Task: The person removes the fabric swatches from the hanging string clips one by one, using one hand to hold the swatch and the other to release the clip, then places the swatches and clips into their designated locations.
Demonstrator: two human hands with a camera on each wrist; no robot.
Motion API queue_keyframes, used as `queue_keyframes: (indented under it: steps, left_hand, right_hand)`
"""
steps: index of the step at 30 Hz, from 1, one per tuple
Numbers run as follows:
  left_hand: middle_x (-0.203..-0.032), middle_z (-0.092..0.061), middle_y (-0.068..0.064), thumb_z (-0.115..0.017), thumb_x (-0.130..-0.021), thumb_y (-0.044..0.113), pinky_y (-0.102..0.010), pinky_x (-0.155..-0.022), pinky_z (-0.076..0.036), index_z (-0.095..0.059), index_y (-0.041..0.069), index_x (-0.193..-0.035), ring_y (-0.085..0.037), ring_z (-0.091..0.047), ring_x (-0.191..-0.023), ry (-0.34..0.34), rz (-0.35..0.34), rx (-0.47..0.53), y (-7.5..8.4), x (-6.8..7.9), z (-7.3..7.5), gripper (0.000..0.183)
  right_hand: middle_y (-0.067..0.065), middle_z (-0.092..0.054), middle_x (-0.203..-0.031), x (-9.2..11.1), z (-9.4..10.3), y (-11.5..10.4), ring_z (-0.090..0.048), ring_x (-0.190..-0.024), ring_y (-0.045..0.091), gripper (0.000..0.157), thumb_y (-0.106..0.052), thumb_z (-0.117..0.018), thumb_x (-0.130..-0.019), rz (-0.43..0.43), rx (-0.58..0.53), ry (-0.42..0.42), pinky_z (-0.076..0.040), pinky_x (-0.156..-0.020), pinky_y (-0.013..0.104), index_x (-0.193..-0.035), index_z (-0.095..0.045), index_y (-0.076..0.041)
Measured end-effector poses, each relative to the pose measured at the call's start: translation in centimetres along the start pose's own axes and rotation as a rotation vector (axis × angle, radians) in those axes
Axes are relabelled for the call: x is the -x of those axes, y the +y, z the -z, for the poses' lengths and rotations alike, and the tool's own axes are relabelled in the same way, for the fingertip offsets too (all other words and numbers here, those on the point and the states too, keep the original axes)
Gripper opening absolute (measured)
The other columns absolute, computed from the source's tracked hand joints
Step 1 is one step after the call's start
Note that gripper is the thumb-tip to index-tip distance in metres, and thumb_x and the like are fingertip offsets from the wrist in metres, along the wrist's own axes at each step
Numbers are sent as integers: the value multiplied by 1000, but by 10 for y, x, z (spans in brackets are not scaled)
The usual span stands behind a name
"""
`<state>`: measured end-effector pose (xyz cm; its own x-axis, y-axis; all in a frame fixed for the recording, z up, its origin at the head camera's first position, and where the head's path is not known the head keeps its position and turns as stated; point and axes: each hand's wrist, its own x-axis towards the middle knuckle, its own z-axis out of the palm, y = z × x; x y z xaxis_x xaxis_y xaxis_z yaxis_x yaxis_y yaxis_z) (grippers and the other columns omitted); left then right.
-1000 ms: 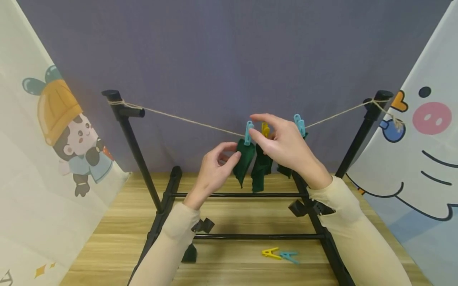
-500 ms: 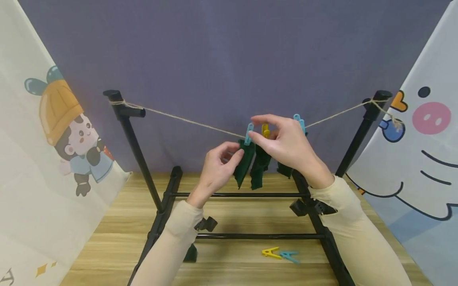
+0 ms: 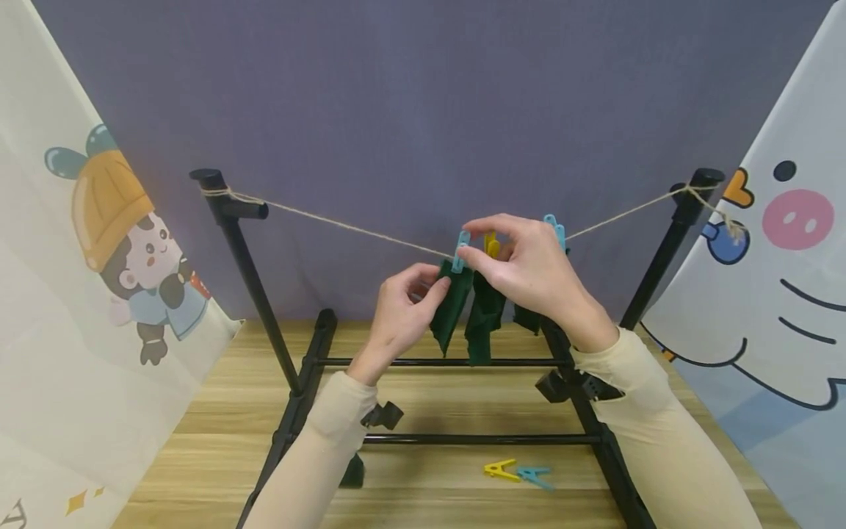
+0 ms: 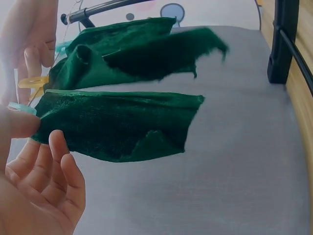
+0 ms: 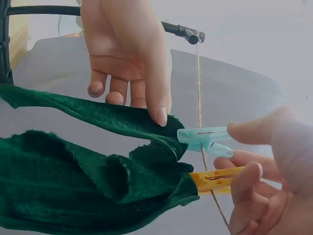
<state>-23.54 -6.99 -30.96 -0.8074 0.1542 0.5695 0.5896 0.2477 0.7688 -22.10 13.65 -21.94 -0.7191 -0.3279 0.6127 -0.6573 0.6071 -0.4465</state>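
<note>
A green velvety cloth point(image 3: 452, 312) hangs at the twine line point(image 3: 357, 229), its top edge in the jaws of a light blue clothespin point(image 3: 460, 251). My left hand point(image 3: 407, 312) pinches that cloth near its top, thumb in front, as the left wrist view shows. With thumb and forefinger, my right hand point(image 3: 532, 268) pinches the handles of the blue clothespin; the right wrist view shows the twine running through this pin. Just right of it, a yellow clothespin point(image 5: 215, 180) holds a second green cloth point(image 3: 485, 323). Behind my right hand another blue clothespin point(image 3: 558, 229) holds a third cloth point(image 3: 527, 317), partly hidden.
A black frame carries the twine between its left post point(image 3: 247, 272) and right post point(image 3: 664, 257). A loose yellow clothespin point(image 3: 502, 470) and a blue one point(image 3: 534, 476) lie on the wooden table point(image 3: 423, 507). Another dark green cloth point(image 3: 353, 472) is partly covered by my left forearm.
Both hands keep their places, with only slight shifts. The blue clothespin under my right hand has dipped a little, and the second cloth sways.
</note>
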Motion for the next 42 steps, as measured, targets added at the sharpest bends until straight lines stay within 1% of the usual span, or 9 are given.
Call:
queue_keyframes:
  steps: [5, 7, 11, 14, 17, 21, 31, 38, 42]
  left_hand:
    - [-97, -76, -6, -68, -105, 22, -36, -70, -59, -78, 11, -112, -17, -69, -75, 11, 0, -6, -1, -1, 0, 17]
    - [-97, -77, -6, -68, -105, 21, -38, -70, -60, -78, 10, -112, -18, -69, -75, 13, 0, -5, -2, -1, 0, 17]
    - [-97, -77, -8, -69, -104, 21, -38, -70, -60, -78, 9, -113, -17, -69, -75, 17, -3, 1, -2, -1, 0, 17]
    - [-97, -77, -9, -69, -104, 21, -33, -69, -58, -77, 8, -112, -16, -68, -75, 20, -6, 6, -3, 0, 0, 17]
    - [-96, -76, -10, -69, -104, 20, -29, -67, -57, -77, 7, -112, -15, -67, -74, 22, -10, 10, -3, 0, 1, 17]
    - [-95, -75, -9, -68, -105, 20, -29, -67, -57, -77, 7, -112, -15, -67, -74, 23, -14, 12, -4, 1, 1, 17]
    - [-94, -75, -8, -67, -106, 20, -27, -67, -56, -76, 8, -112, -16, -67, -75, 15, -9, 17, -2, 2, 3, 16]
    - [-95, -75, -8, -68, -105, 20, -30, -68, -56, -76, 7, -112, -17, -67, -75, 22, -5, 12, 0, 4, 3, 17]
    - [-94, -74, -10, -69, -104, 20, -28, -67, -56, -77, 7, -112, -17, -66, -75, 22, 8, 14, 0, 6, 4, 17]
  right_hand:
    - [-1, -51, -50, -1, -1, -1, -39, -36, 15, 29, -28, -77, -100, -2, 18, 21, -28, -37, 28, -126, -78, -15]
    - [1, -58, -56, -1, -1, -1, -38, -35, 15, 28, -27, -77, -100, 7, 16, 31, -28, -37, 28, -125, -79, -15]
    - [5, -77, -85, 0, -3, -1, -42, -38, 12, 26, -24, -80, -98, 25, 2, 63, -30, -38, 27, -121, -81, -13]
    - [5, -81, -102, 0, -4, -2, -47, -42, 12, 25, -22, -81, -97, 38, -10, 87, -33, -40, 26, -120, -82, -12]
    - [3, -82, -104, 0, -6, -2, -50, -44, 12, 24, -20, -82, -96, 43, -18, 106, -36, -41, 26, -118, -83, -12]
    - [1, -82, -105, 1, -7, -2, -51, -46, 12, 23, -19, -84, -94, 47, -31, 123, -37, -43, 25, -116, -84, -13]
    - [2, -82, -102, 1, -7, -3, -45, -42, 13, 20, -15, -86, -91, 68, -93, 170, -33, -41, 24, -112, -85, -12]
    - [3, -82, -103, 2, -5, -3, -43, -41, 11, 21, -14, -86, -92, 83, -86, 192, -31, -40, 24, -112, -85, -11]
    - [4, -83, -103, 3, -4, -3, -43, -41, 10, 21, -13, -86, -91, 102, -78, 209, -31, -40, 24, -112, -85, -9]
